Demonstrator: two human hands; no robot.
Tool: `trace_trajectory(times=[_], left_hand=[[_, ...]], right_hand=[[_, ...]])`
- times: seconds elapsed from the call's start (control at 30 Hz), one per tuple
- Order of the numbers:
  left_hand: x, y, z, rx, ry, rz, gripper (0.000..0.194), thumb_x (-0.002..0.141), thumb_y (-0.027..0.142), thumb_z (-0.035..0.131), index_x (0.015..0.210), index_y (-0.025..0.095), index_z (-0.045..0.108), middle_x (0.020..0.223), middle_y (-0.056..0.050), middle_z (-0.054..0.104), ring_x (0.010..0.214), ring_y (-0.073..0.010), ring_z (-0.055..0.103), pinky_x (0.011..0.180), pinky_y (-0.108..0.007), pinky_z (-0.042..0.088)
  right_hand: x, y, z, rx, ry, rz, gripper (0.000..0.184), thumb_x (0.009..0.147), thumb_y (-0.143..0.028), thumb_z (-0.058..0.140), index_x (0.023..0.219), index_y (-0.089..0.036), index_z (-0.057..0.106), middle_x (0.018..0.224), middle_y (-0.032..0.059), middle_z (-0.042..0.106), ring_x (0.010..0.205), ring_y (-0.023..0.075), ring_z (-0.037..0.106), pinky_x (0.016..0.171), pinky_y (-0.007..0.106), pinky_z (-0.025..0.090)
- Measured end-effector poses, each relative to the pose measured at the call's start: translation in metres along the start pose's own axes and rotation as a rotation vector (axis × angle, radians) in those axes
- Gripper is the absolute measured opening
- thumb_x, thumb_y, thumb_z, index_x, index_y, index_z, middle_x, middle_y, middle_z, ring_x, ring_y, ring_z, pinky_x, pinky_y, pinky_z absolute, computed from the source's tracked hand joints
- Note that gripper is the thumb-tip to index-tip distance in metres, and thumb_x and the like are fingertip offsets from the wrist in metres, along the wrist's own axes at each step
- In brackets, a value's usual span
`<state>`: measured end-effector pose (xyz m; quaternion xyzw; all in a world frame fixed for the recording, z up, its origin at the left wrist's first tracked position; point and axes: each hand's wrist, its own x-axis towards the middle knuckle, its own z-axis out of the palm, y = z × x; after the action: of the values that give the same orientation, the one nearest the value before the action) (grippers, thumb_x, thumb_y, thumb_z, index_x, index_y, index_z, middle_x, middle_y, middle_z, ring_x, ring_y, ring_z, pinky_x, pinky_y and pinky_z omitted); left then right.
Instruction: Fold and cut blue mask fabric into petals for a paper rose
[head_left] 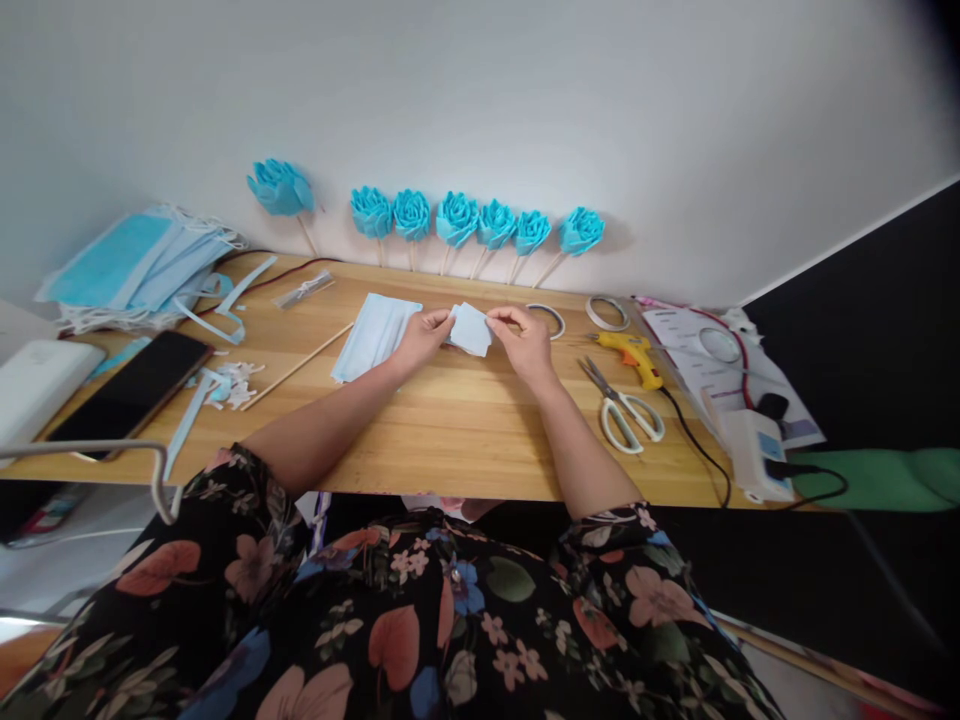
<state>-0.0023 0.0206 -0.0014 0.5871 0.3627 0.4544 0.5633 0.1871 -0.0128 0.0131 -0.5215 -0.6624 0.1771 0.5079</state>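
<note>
Between my two hands is a small stack of pale blue fabric pieces (472, 330), cut with rounded corners. My left hand (426, 335) pinches its left edge between thumb and fingers. At the opposite edge, the thumb and fingertips of my right hand (523, 340) close on the same pieces. Just left of and partly behind my left hand lies a flat, pleated light blue mask fabric (373, 335). A roll of white tape (551, 318) lies behind my right hand, partly hidden by it.
Several blue fabric roses (457, 218) on sticks lean against the wall. Face masks (135, 262) are piled at the left, near a phone (135, 392), fabric scraps (229, 383) and a wooden stick (298, 366). Scissors (621, 405), a yellow glue gun (634, 357) and a power strip (756, 455) lie right.
</note>
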Motion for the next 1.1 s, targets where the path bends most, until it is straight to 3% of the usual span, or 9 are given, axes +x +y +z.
trace_trajectory(times=[0.23,0.47,0.77,0.93,1.1], left_hand=[[0.003,-0.005,-0.002,-0.013,0.001,0.014,0.049,0.08,0.063,0.069,0.068,0.015,0.065,0.059,-0.002,0.064,0.055,-0.0119,0.057,0.055,-0.023,0.043],[0.005,-0.008,-0.003,-0.027,0.054,-0.032,0.038,0.08,0.052,0.071,0.07,0.015,0.066,0.059,0.002,0.058,0.054,-0.0096,0.047,0.053,-0.023,0.035],[0.004,-0.01,-0.003,0.009,0.016,0.039,0.038,0.079,0.052,0.069,0.067,0.015,0.065,0.061,0.002,0.056,0.058,-0.0096,0.043,0.056,-0.023,0.033],[0.003,-0.007,-0.002,0.003,0.001,0.033,0.043,0.076,0.057,0.071,0.068,0.016,0.065,0.064,0.0,0.059,0.062,-0.0115,0.047,0.058,-0.024,0.036],[0.001,-0.006,-0.002,0.012,-0.025,0.055,0.047,0.078,0.06,0.069,0.063,0.016,0.061,0.063,0.001,0.056,0.061,-0.0102,0.045,0.057,-0.023,0.035]], right_hand=[[0.003,0.004,-0.007,0.06,0.021,0.025,0.015,0.085,-0.036,0.066,0.084,-0.022,0.073,0.094,0.0027,0.076,0.09,0.0193,0.067,0.088,0.034,0.052],[0.004,-0.007,-0.013,0.087,-0.141,-0.093,0.011,0.083,-0.033,0.071,0.08,-0.024,0.076,0.08,-0.0002,0.074,0.078,0.0188,0.065,0.079,0.035,0.051],[0.005,-0.002,-0.01,-0.08,-0.072,-0.171,0.007,0.087,-0.03,0.07,0.083,-0.027,0.076,0.112,0.0046,0.074,0.11,0.0258,0.065,0.104,0.047,0.045],[0.003,-0.002,-0.008,-0.079,-0.068,-0.123,0.008,0.088,-0.031,0.067,0.085,-0.026,0.073,0.114,0.0052,0.075,0.111,0.0259,0.066,0.105,0.047,0.046],[0.002,-0.003,-0.007,-0.04,-0.058,-0.094,0.011,0.087,-0.031,0.065,0.082,-0.024,0.072,0.101,0.0049,0.077,0.101,0.0236,0.069,0.097,0.041,0.05]])
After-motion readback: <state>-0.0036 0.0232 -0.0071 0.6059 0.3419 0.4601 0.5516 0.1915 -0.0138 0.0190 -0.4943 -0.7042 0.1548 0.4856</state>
